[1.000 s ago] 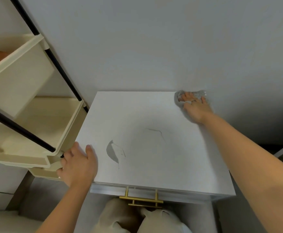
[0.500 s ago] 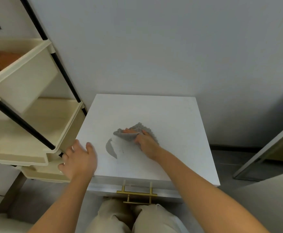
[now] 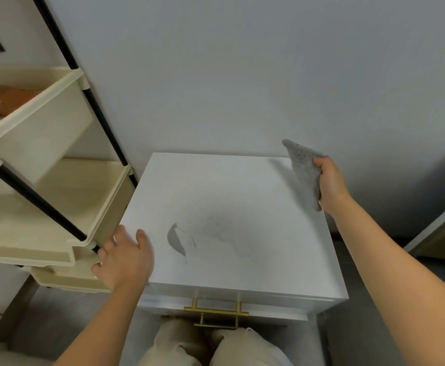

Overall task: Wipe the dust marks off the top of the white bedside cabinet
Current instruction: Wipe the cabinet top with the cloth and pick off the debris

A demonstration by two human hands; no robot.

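— What has the right hand (image 3: 331,186) got?
— Its grip is closed round a grey cloth (image 3: 304,167), fingers curled over one edge; the cloth stands nearly upright, its long axis running from the wrist to a pointed corner aimed up and left, toward the wall (image 3: 242,75); it hangs over the far right corner of the white cabinet top (image 3: 242,194) (apparently clear of it).
— And the other?
— The left hand (image 3: 126,260) rests loose on the near left corner, fingers relaxed; a dark crescent dust mark (image 3: 175,239) lies just beside it, a fainter smear (image 3: 224,233) toward the middle.
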